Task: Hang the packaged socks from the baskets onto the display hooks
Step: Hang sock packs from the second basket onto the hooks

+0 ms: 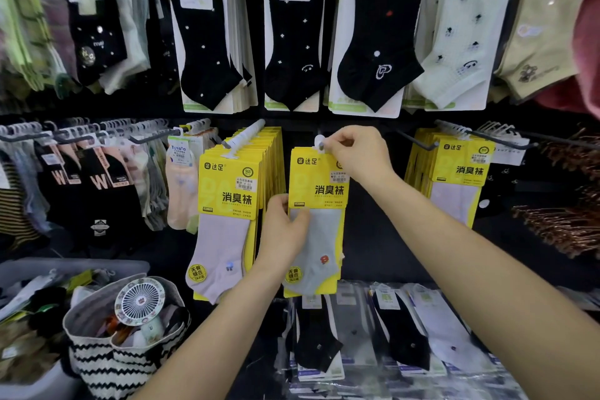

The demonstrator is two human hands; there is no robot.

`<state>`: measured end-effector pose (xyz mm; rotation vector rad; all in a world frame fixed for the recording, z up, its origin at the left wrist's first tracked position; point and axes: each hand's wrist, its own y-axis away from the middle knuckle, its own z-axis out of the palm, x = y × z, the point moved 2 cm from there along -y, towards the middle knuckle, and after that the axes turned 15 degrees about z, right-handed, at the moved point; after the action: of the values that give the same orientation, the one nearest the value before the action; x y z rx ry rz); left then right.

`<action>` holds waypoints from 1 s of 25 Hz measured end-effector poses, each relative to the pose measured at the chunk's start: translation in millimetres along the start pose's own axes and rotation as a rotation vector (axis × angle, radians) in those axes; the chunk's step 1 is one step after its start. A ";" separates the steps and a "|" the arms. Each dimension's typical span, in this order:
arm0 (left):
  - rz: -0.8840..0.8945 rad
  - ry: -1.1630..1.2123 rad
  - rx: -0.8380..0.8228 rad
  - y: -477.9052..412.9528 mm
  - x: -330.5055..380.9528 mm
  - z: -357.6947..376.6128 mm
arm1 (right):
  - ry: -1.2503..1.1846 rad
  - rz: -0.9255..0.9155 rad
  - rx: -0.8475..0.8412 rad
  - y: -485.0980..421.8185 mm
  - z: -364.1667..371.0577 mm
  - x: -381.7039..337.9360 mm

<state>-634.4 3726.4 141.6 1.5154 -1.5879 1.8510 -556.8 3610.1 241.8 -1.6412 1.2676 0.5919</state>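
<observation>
Black-and-white basket (pixel 97 364): low left, well apart.
Left hand (pixel 282 230): fingers clamped on the yellow sock pack (pixel 316 185), steadying its left edge.
Right hand (pixel 360 153): fingers pinch the white hanger tab (pixel 319 140) at the top.
Risk: I judge the tab may miss the hook, hidden behind it, dropping the pack.

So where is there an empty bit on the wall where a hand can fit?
The bare dark panel between the held yellow pack and the right yellow stack is open, though the right hand and its arm cross it. It is crowded elsewhere: the left yellow stack sits right beside the left hand, and the top row of socks is packed tight.
</observation>
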 end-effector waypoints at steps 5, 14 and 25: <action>0.075 -0.096 -0.027 -11.7 6.0 9.7 | -0.076 0.067 0.003 3.0 -1.2 34.1; 0.034 0.095 -0.012 -61.3 27.3 22.0 | -0.277 0.208 -0.350 10.6 22.1 49.1; 0.041 0.111 -0.029 -72.0 17.5 23.8 | -0.235 0.223 -0.272 -2.4 37.1 47.6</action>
<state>-575.6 3725.5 192.6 1.3529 -1.5986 1.8908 -531.9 3620.8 187.8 -1.6003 1.2433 1.1022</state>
